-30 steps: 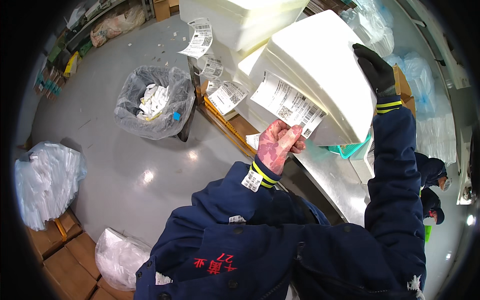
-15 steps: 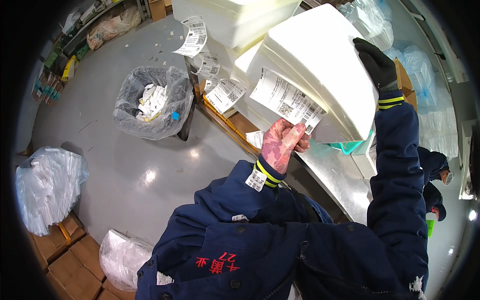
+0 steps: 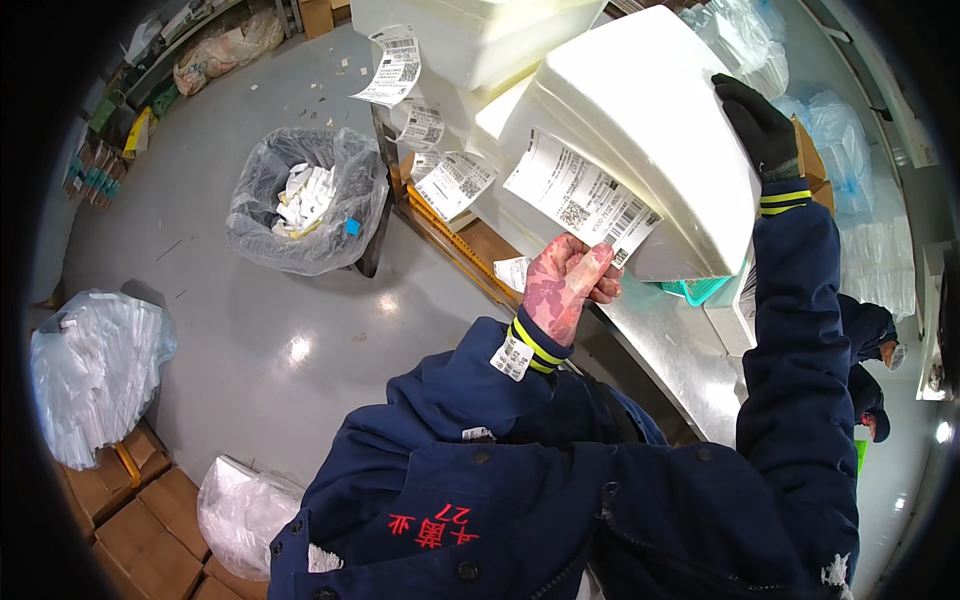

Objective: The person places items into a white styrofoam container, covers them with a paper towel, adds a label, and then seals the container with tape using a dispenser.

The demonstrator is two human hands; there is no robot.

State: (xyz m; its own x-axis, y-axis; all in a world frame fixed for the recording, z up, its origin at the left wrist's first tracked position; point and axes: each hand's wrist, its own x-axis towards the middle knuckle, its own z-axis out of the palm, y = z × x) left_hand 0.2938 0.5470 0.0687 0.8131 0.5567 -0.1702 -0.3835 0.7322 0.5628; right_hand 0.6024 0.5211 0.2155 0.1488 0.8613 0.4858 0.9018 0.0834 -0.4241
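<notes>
A white foam box [image 3: 665,130] stands in front of me over the metal table. On its near side lies a printed white label [image 3: 575,197], one end lifted toward me. My left hand [image 3: 568,282], in a pink-and-red patterned glove, is closed in a pinch on that lower end, thumb on top. Black-gloved, my right hand [image 3: 757,125] presses against the box's right edge, fingers stretched along it. More printed labels [image 3: 453,185] hang to the left of the box, some curling. One small label sticks to my left cuff.
A lined bin [image 3: 300,262] of paper scraps stands on the floor at left. Another foam box [image 3: 480,40] is farther back. The metal table [image 3: 690,360] holds a teal basket [image 3: 697,290]. Bagged stacks [image 3: 100,370] sit on cartons [image 3: 150,540] at lower left. Another person [image 3: 868,330] is at far right.
Very little differs: the view has shifted slightly. My left hand keeps its pinch on the label's end and my right hand stays against the foam box.
</notes>
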